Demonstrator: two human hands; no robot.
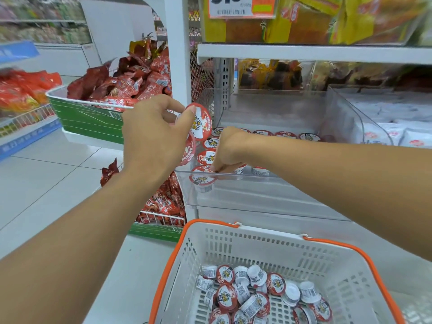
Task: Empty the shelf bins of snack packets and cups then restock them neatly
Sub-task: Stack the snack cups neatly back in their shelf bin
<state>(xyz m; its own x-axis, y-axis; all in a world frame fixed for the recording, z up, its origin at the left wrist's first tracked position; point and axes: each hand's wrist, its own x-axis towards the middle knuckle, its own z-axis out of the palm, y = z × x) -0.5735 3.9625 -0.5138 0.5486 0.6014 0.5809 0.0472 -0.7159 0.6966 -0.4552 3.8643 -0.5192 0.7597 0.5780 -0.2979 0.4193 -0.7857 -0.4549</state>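
In the middle of the frame the left hand [152, 136] holds several small round cups with red-and-white foil lids [198, 121], its thumb and fingers curled round them; the topmost lid faces the camera and carries a cartoon tiger face, with lettering too small to read. Just to the right, the right hand [228, 148] reaches down into the clear plastic shelf bin [257, 197], its fingertips pinching the rim of one white cup [238, 168] near the bin's front wall. More cups of the same kind [285, 134] stand in rows on the bin's floor behind and beside that hand, lids up, and one cup [203, 180] sits against the front left corner.

At the bottom of the frame a white perforated plastic basket with orange rim and handles [257, 242] holds a loose heap of the same cups [257, 295], some lid up, some on their sides showing white walls with printed labels and small square codes.

In the upper left of centre, a green-and-white tub [93, 120] is piled with red snack packets [131, 80]. A wire rack [161, 217] below it holds more red packets. To the right of the clear bin, a neighbouring clear bin contains white packets [397, 129]. At the top of the frame an orange-and-white price tag [240, 7] shows large digits cut off by the edge, seemingly "9.9", above a barcode, in front of yellow and orange bags [350, 19].
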